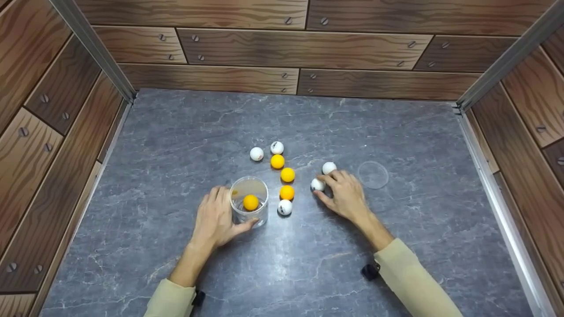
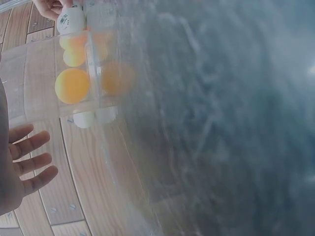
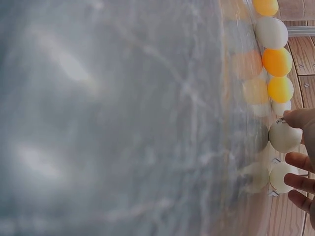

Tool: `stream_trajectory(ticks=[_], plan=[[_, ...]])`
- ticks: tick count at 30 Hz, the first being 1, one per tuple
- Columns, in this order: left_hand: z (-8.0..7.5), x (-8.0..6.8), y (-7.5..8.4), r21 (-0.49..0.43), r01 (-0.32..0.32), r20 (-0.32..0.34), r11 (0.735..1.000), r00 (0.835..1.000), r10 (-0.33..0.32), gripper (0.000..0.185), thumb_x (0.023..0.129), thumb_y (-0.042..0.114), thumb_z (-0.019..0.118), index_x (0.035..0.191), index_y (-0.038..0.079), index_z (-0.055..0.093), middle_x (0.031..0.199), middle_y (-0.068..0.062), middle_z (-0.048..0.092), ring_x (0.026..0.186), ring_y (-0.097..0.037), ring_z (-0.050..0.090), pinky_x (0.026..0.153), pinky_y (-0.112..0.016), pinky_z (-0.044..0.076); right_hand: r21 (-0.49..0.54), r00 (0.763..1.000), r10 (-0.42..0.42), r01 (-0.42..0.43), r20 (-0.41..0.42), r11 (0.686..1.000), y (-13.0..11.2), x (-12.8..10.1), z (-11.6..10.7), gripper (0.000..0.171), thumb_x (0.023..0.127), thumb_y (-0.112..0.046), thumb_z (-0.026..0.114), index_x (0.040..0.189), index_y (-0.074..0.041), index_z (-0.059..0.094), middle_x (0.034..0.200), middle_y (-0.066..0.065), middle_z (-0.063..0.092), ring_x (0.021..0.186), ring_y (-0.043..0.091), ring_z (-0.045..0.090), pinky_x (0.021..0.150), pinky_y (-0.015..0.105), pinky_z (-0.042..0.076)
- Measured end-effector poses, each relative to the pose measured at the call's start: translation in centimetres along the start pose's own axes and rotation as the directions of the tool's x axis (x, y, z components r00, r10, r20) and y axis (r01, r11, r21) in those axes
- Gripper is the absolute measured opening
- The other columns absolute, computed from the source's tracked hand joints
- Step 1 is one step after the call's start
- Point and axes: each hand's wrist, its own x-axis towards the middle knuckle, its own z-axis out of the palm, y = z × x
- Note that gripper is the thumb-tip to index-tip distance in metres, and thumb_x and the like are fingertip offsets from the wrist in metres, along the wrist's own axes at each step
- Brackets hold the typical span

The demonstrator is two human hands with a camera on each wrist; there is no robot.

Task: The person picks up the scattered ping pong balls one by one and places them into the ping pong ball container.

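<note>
My left hand (image 1: 214, 220) is beside a clear plastic jar (image 1: 249, 181), with its thumb across the front and its relaxed fingers along the left side. Inside the jar lies one orange ping-pong ball (image 1: 250, 202). In the left wrist view the fingers (image 2: 30, 147) look nearly straight and spread. Right of centre, my right hand (image 1: 346, 196) pinches a white ping-pong ball (image 1: 317, 185) between thumb and index finger, low at the table. Another white ball (image 1: 329, 167) lies just beyond that index finger; the right wrist view shows it (image 3: 282, 178) by the other fingertips.
Between the hands runs a line of balls: a white one (image 1: 284, 207) in front, three orange ones (image 1: 287, 175), then a white one (image 1: 276, 147). Another white ball (image 1: 256, 154) lies to its left. A clear round lid (image 1: 372, 175) lies right of my right hand. Wood-patterned walls (image 1: 304, 48) enclose the table.
</note>
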Motion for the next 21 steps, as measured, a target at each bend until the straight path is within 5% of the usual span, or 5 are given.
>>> stream_trajectory(ticks=[21], plan=[[-0.07,0.01,-0.06,-0.034,-0.004,-0.011,0.999,1.000,0.004,0.093,0.075,0.079,0.068,0.122,-0.001,0.062,0.112,-0.016,0.066,0.107,-0.032,0.062,0.083,-0.044,0.054,0.040,1.000,0.006,-0.005,-0.022,0.999,-0.21,0.09,-0.02,0.036,0.088,-0.036,0.083,0.118,-0.016,0.076,0.111,0.007,0.073,0.094,0.029,0.067,0.082,0.046,0.055]])
